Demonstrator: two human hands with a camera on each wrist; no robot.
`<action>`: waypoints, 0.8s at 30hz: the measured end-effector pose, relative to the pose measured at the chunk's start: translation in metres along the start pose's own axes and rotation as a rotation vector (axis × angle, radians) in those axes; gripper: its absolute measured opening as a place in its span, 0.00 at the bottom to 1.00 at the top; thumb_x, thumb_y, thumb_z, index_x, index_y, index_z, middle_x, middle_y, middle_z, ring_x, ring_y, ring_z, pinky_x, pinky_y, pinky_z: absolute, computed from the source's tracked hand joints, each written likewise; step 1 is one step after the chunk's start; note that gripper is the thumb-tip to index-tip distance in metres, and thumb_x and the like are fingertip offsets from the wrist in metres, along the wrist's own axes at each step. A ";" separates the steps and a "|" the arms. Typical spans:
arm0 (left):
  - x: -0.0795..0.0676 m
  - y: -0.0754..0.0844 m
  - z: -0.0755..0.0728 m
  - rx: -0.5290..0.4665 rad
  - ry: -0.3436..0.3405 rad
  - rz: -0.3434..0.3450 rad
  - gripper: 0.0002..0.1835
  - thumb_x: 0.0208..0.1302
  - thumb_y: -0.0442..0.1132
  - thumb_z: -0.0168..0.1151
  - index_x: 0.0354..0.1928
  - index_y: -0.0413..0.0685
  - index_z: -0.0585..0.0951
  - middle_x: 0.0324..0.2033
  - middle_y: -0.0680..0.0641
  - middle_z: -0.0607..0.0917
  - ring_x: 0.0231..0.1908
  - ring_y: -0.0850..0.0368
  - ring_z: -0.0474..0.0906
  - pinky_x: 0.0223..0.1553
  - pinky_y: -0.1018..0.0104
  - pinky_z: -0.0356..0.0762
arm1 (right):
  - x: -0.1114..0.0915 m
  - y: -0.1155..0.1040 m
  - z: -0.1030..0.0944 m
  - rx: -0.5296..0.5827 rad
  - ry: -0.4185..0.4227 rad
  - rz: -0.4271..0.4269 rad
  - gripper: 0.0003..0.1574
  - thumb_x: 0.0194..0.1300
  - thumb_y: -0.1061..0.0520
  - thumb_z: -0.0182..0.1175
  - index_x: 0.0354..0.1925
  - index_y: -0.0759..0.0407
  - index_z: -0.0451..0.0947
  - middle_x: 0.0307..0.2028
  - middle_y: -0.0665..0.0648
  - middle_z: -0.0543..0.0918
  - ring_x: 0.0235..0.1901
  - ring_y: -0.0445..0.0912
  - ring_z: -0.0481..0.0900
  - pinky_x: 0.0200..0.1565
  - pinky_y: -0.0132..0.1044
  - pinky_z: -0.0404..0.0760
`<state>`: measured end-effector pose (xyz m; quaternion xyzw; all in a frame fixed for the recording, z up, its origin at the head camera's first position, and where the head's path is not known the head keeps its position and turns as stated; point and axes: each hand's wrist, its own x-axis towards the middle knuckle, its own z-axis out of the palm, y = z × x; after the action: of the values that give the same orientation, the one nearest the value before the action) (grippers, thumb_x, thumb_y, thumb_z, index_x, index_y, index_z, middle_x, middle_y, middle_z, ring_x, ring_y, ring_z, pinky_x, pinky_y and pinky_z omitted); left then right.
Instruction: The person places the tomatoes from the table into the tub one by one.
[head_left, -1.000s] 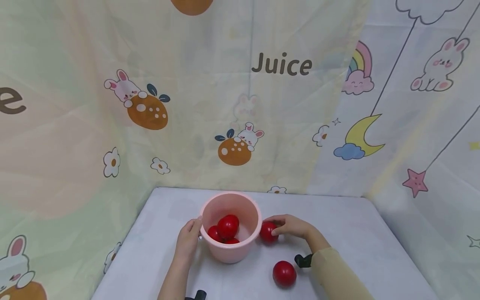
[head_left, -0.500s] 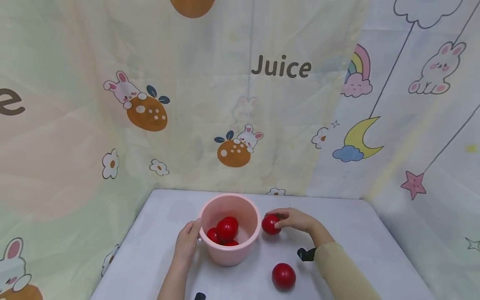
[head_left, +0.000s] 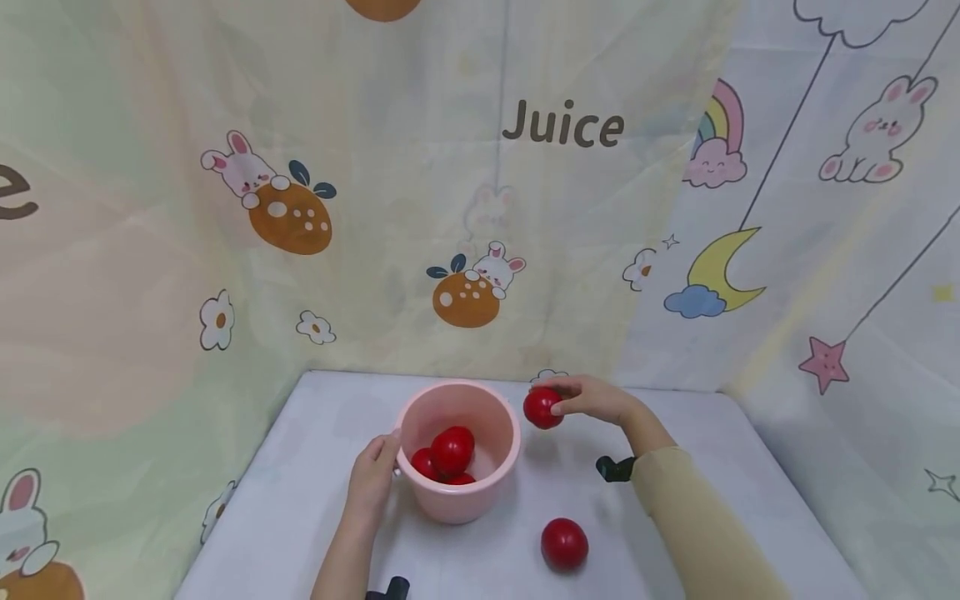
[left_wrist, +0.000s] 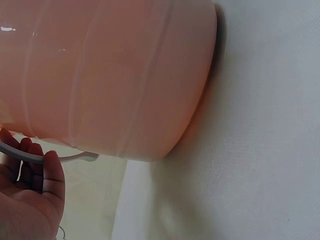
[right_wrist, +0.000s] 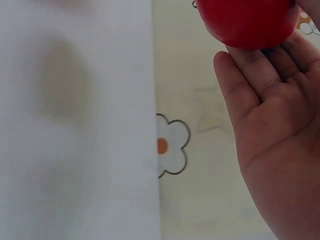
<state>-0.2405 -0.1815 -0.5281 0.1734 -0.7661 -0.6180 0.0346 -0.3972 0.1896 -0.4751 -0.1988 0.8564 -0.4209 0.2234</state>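
Note:
On the table stands a pink bucket point(head_left: 459, 504), several red tomato-like balls point(head_left: 453, 451) lying inside it. My left hand point(head_left: 372, 472) holds the bucket's left side in the head view. From the left wrist, its fingers curl round a pale handle point(left_wrist: 75, 157) against the bucket wall. Just right of the bucket rim, my right hand point(head_left: 592, 400) grips another glossy red ball point(head_left: 542, 408) between thumb and fingers, raised off the table. The right wrist view shows that ball point(right_wrist: 250, 22) at the top, above my fingers. One more red ball point(head_left: 565, 545) rests nearer the front.
The white table point(head_left: 720, 500) ends at a cloth backdrop point(head_left: 375, 208) printed with rabbits and flowers. Cloth also hangs along both sides. A dark wrist device point(head_left: 615, 469) sticks out beside my right sleeve, another point(head_left: 392, 588) by my left forearm.
My right hand has lifted its red ball off the table, moving up and slightly right from beside the bucket. My left hand keeps its hold on the bucket.

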 end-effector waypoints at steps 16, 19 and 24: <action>-0.001 0.002 0.000 0.015 0.011 0.019 0.34 0.66 0.73 0.45 0.48 0.51 0.80 0.39 0.47 0.80 0.46 0.53 0.71 0.46 0.59 0.73 | 0.006 -0.037 -0.021 0.009 -0.038 -0.073 0.44 0.50 0.40 0.75 0.65 0.38 0.73 0.62 0.50 0.77 0.64 0.54 0.69 0.52 0.49 0.81; -0.002 0.002 0.000 0.020 0.018 0.035 0.34 0.67 0.72 0.44 0.47 0.50 0.81 0.38 0.48 0.80 0.45 0.54 0.72 0.46 0.59 0.72 | 0.007 -0.045 -0.021 0.018 -0.044 -0.093 0.42 0.52 0.40 0.74 0.64 0.37 0.73 0.62 0.49 0.76 0.65 0.54 0.69 0.54 0.50 0.80; -0.002 0.001 0.000 0.016 0.018 0.032 0.34 0.67 0.72 0.44 0.48 0.50 0.80 0.38 0.48 0.80 0.46 0.54 0.71 0.46 0.58 0.72 | 0.009 -0.064 -0.021 0.044 -0.071 -0.116 0.42 0.53 0.42 0.73 0.66 0.39 0.72 0.62 0.50 0.77 0.64 0.54 0.69 0.54 0.50 0.80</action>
<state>-0.2392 -0.1807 -0.5273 0.1670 -0.7734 -0.6095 0.0500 -0.4066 0.1618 -0.4142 -0.2578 0.8254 -0.4447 0.2333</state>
